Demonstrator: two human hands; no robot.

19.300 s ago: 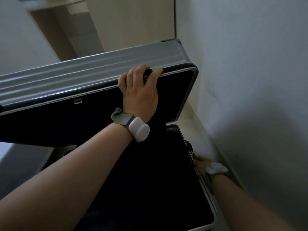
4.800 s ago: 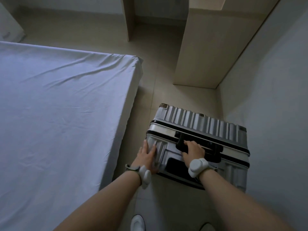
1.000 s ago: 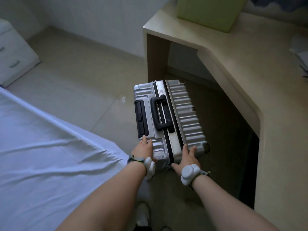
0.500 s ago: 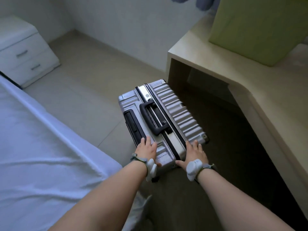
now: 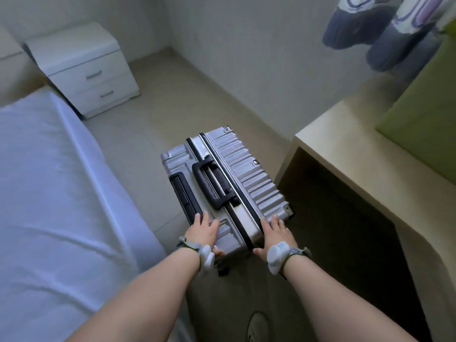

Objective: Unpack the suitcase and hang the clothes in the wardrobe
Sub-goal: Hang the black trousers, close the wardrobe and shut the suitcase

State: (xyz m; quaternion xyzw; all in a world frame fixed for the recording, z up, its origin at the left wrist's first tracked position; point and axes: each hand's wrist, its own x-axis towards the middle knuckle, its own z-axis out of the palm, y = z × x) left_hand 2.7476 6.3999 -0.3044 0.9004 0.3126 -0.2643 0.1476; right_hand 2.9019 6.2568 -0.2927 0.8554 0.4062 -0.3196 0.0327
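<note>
A silver ribbed suitcase (image 5: 244,169) stands closed and upright on the tiled floor, its black carry handle (image 5: 213,185) facing up. My left hand (image 5: 203,230) lies flat on the near left part of its top, fingers straight. My right hand (image 5: 276,233) rests with straight fingers on the near right corner, thumb down the near side. Both wrists wear white bands. Dark blue and white clothes (image 5: 375,28) hang at the top right.
A bed with a pale sheet (image 5: 56,206) fills the left. A white two-drawer nightstand (image 5: 84,67) stands at the back left. A beige desk (image 5: 370,154) with a green box (image 5: 424,124) is on the right, a dark gap beneath it. My shoe (image 5: 257,327) shows at the bottom.
The suitcase, open 19 s ago, is closed and upright. Over the last second it has swung leftward away from the desk, both hands staying flat on its near end.
</note>
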